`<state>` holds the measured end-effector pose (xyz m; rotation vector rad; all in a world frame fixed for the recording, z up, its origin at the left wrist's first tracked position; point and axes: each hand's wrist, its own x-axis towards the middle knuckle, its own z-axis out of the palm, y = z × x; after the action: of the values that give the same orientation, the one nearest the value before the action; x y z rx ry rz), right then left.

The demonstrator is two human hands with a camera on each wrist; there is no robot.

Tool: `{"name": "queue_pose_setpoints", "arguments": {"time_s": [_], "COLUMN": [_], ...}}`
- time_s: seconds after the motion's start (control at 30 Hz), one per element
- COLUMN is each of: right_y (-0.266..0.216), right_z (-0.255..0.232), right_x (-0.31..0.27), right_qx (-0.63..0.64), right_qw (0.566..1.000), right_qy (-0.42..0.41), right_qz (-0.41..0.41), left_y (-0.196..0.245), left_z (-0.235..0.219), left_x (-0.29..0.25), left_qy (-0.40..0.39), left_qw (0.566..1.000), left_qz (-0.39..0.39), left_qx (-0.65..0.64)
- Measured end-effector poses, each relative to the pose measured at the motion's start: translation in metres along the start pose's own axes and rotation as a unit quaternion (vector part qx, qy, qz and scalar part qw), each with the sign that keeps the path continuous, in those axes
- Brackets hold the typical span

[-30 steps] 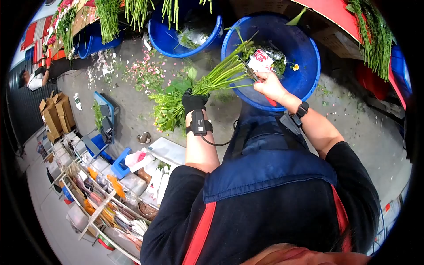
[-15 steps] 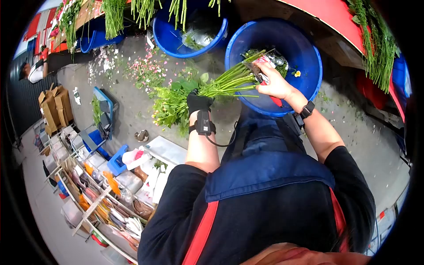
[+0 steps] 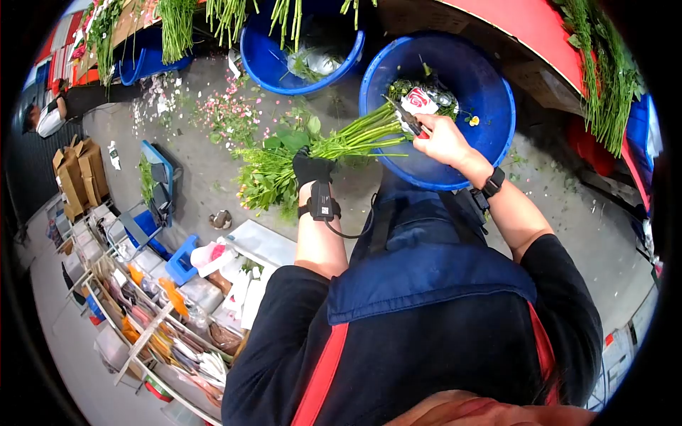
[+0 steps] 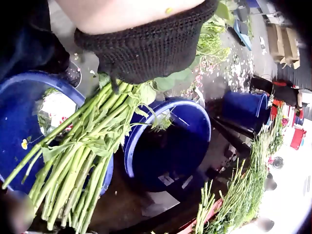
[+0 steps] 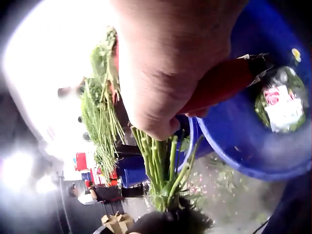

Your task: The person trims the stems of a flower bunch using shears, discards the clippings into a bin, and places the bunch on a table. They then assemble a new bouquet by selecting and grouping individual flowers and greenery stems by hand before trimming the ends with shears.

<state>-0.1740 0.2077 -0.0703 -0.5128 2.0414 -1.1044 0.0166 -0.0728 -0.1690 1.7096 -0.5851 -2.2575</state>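
1. Evidently we keep the flower bunch (image 3: 334, 145) level in our gloved left hand (image 3: 311, 167), its grip wrapped round the stems, so the cut ends overhang the right blue tub (image 3: 490, 135).
2. Our right hand (image 3: 444, 140) clasps red-handled shears (image 3: 410, 122); only the right wrist view shows that handle clearly.
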Motion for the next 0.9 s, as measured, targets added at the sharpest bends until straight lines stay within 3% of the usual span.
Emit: {"name": "queue_pose_setpoints", "arguments": {"time_s": [0.07,0.13,0.17,0.23,0.27,0.3,0.33,0.37,0.4,0.47,0.5,0.53,0.6,0.63,0.73,0.77,0.8,0.83,0.87,0.9], "right_y": [-0.001,-0.021,-0.027,-0.029,-0.027,-0.029,-0.023,-0.071,-0.062,-0.036,-0.036,-0.041,-0.060,-0.074,-0.136,-0.158,-0.171,-0.148,-0.140,-0.130], "right_z": [-0.011,-0.045,-0.066,-0.113,-0.137,-0.161,-0.182,-0.181,-0.195,-0.216,-0.211,-0.201,-0.177,-0.165,-0.119,-0.107,-0.093,-0.070,-0.059,-0.057], "right_x": [0.011,0.028,0.039,0.076,0.096,0.115,0.139,0.131,0.145,0.172,0.174,0.173,0.168,0.161,0.090,0.059,0.029,0.016,0.006,-0.002], "right_qx": [-0.105,-0.106,-0.128,-0.300,-0.361,-0.419,-0.476,-0.345,-0.356,-0.375,-0.327,-0.277,-0.174,-0.125,0.021,-0.185,-0.196,-0.232,-0.305,-0.277], "right_qw": [0.992,0.984,0.977,0.898,0.865,0.852,0.816,0.859,0.843,0.845,0.879,0.908,0.951,0.965,0.968,0.954,0.949,0.919,0.886,0.920], "right_qy": [0.043,0.123,0.160,0.297,0.325,0.311,0.328,0.373,0.389,0.356,0.316,0.276,0.198,0.163,0.024,0.016,-0.007,0.098,0.197,0.188], "right_qz": [-0.054,-0.079,-0.063,-0.124,-0.128,-0.039,-0.012,-0.071,-0.109,-0.136,-0.145,-0.152,-0.161,-0.164,-0.247,-0.235,-0.249,-0.304,-0.288,-0.203], "left_y": [0.009,0.024,0.034,0.057,0.069,0.078,0.090,0.101,0.110,0.127,0.135,0.141,0.147,0.147,0.136,0.120,0.109,0.097,0.070,0.062], "left_z": [-0.010,-0.020,-0.027,0.015,0.037,0.032,0.024,0.016,-0.004,0.022,0.041,0.056,0.090,0.102,0.157,0.176,0.178,0.200,0.213,0.226], "left_x": [0.002,0.008,0.001,-0.031,-0.047,-0.044,-0.037,-0.021,-0.001,-0.022,-0.037,-0.039,-0.053,-0.060,-0.070,-0.097,-0.100,-0.112,-0.115,-0.114], "left_qy": [-0.027,-0.048,-0.067,0.003,0.049,0.022,-0.005,-0.041,-0.161,-0.178,-0.210,-0.144,-0.190,-0.264,-0.230,-0.182,-0.217,-0.261,-0.250,-0.378], "left_qw": [0.994,0.980,0.936,0.992,0.988,0.985,0.979,0.964,0.950,0.941,0.932,0.941,0.932,0.922,0.929,0.935,0.927,0.934,0.838,0.884], "left_qz": [0.075,0.131,0.202,0.126,0.105,0.116,0.127,0.142,0.147,0.176,0.192,0.240,0.245,0.251,0.275,0.301,0.305,0.240,0.449,0.271], "left_qx": [0.081,0.143,0.281,0.029,-0.101,-0.129,-0.157,-0.220,-0.221,-0.226,-0.224,-0.191,-0.188,-0.134,-0.086,-0.054,-0.012,-0.046,0.183,0.050]}}
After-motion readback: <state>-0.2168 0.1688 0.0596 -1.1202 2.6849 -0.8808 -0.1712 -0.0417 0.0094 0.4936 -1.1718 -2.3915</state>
